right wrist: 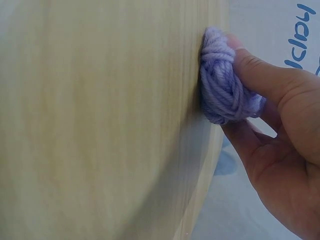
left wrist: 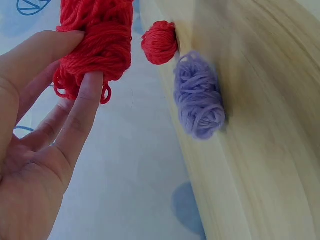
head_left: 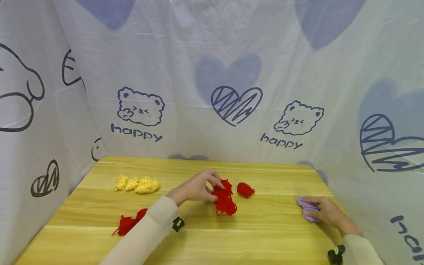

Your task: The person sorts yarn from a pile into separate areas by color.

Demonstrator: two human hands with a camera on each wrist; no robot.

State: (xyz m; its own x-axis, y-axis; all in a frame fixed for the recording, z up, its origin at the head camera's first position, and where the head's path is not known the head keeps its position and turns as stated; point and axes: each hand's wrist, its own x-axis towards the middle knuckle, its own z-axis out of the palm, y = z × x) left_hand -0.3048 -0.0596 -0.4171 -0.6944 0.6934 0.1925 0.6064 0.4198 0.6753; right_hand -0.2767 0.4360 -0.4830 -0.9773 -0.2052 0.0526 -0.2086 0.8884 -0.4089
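Observation:
My left hand (head_left: 198, 187) pinches a bundle of red yarn (head_left: 226, 203) between thumb and fingers, held up over the middle of the table. In the left wrist view, a purple yarn bundle (left wrist: 199, 97) lies on the wood below it; the hand mostly hides this one in the head view. A smaller red yarn bundle (head_left: 245, 190) lies just right of the held one. Towards the table's right side, my right hand (head_left: 328, 212) grips purple yarn (right wrist: 220, 82) with the thumb on one side and fingers on the other, close over the tabletop.
Yellow yarn bundles (head_left: 147, 185) lie in a row at the back left of the wooden table (head_left: 258, 235). More red yarn (head_left: 126, 224) sits at the front left, partly covered by my left sleeve (head_left: 145, 232). A printed white cloth (head_left: 185, 147) hangs around the back and sides.

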